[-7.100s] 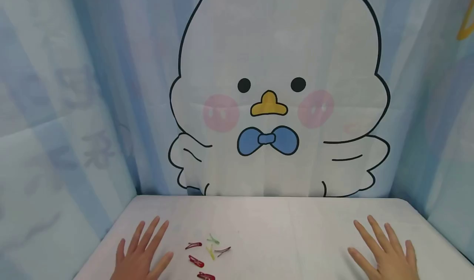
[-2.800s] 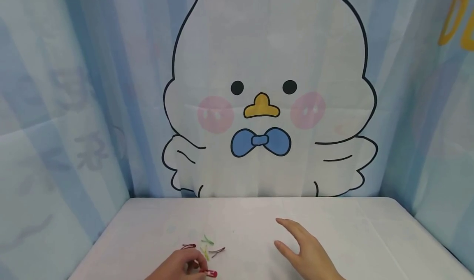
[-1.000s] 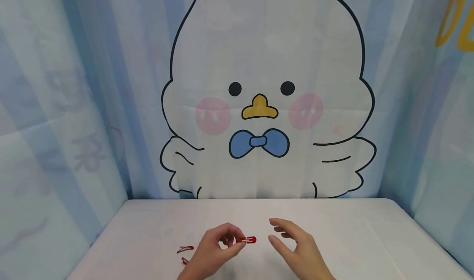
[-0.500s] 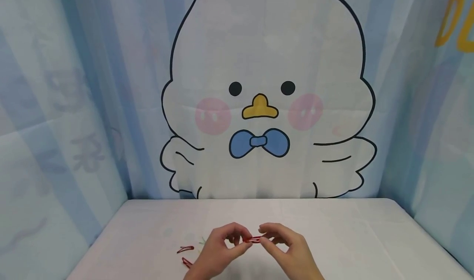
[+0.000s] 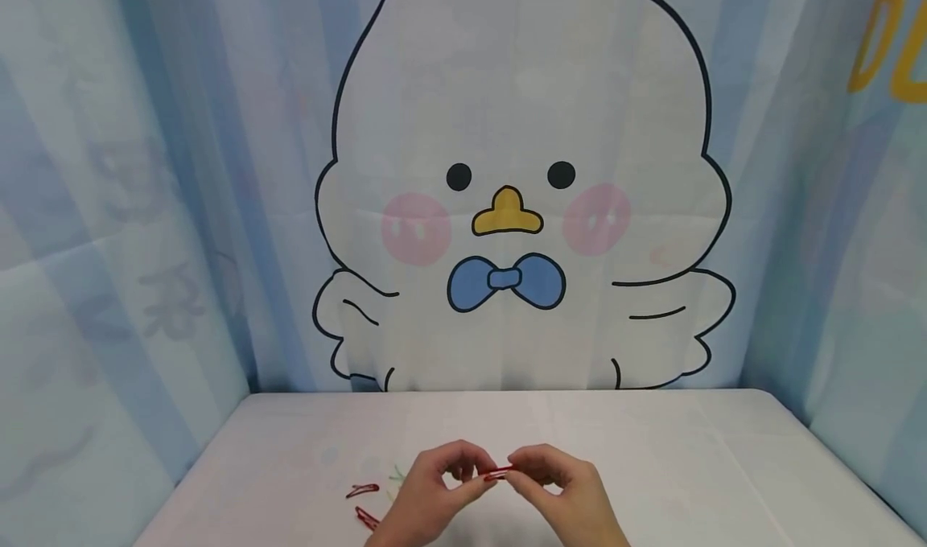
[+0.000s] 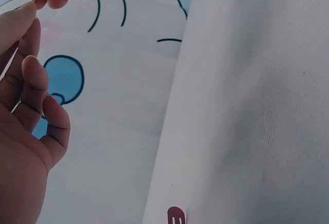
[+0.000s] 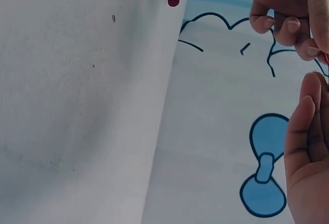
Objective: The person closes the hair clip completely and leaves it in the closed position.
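Observation:
Above the table, a red snap hair clip (image 5: 498, 474) spans the gap between my two hands, seen nearly edge-on. The left hand (image 5: 430, 491) pinches its left end between thumb and forefinger, and the right hand (image 5: 565, 483) pinches the right end. At the edge of the left wrist view the left hand (image 6: 23, 136) shows its other fingers curled; the right wrist view has the right hand (image 7: 308, 167) at its border. Beside the left wrist lie a red hair clip (image 5: 362, 490) and another red hair clip (image 5: 367, 517). A green clip (image 5: 397, 474) is partly covered by the left hand.
The white table (image 5: 652, 450) meets a curtain (image 5: 507, 338) printed with a chick wearing a blue bow tie. More curtain hangs at both sides. A red clip (image 6: 176, 216) lies low in the left wrist view.
The left hand has lifted a red hair clip off the table and brought it to the middle. The right hand has come leftward and now pinches the clip's other end.

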The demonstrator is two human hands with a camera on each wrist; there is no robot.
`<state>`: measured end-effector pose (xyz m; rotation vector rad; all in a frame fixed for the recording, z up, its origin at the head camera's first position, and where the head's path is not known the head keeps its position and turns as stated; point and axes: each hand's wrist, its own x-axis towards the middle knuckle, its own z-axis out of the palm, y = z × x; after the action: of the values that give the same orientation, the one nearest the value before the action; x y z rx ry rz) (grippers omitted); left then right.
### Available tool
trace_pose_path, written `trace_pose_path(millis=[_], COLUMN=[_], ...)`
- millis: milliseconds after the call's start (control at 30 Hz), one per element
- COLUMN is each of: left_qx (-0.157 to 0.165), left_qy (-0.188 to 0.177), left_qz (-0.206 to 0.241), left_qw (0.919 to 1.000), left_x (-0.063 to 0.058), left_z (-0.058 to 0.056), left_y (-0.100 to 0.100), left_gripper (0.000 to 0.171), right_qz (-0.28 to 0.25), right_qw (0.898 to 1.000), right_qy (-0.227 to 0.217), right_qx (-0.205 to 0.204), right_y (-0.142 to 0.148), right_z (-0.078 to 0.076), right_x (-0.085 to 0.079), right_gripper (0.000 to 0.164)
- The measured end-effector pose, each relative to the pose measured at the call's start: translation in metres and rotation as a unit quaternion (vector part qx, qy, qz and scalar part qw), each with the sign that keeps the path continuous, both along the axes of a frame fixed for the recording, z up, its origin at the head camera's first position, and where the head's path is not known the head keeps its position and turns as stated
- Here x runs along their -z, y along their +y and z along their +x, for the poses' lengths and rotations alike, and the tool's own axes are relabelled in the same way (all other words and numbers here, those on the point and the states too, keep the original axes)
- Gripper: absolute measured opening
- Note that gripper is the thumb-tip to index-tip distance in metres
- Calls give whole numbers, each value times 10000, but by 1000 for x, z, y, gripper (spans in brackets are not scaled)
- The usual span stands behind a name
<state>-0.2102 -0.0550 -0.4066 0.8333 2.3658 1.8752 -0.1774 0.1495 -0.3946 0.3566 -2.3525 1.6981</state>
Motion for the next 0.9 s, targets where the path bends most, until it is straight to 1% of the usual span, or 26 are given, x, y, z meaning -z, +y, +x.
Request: trace_pose_path(millis=[200, 333, 467, 600, 733, 900], left_qx=[79, 15, -50, -92, -88, -69], left_qy=[-118, -433, -611, -516, -406, -480], left_qz=[56, 220, 421, 472, 603, 885], left_qw=[9999, 9988, 9972, 9975, 9973, 9949], left_x=[1, 1, 0, 2, 4, 6], left_z=[0, 0, 1, 2, 2, 2], left_y=[1, 3, 3, 4, 5, 7], left_gripper=[10, 13, 19, 17, 13, 13], right_qz=[-158, -280, -392, -434, -401, -302], right_qw=[9998, 9991, 9982, 9980, 9986, 9992], right_qy=[-112, -308, -390, -342, -269, -207], right_qx=[-11, 106, 226, 309, 229, 166], right_y=[0, 0, -2, -4, -4, -5], right_z=[0, 0, -1, 0, 0, 1], right_x=[1, 0, -1, -1, 1, 4], right_gripper=[18, 15, 16, 16, 12, 13])
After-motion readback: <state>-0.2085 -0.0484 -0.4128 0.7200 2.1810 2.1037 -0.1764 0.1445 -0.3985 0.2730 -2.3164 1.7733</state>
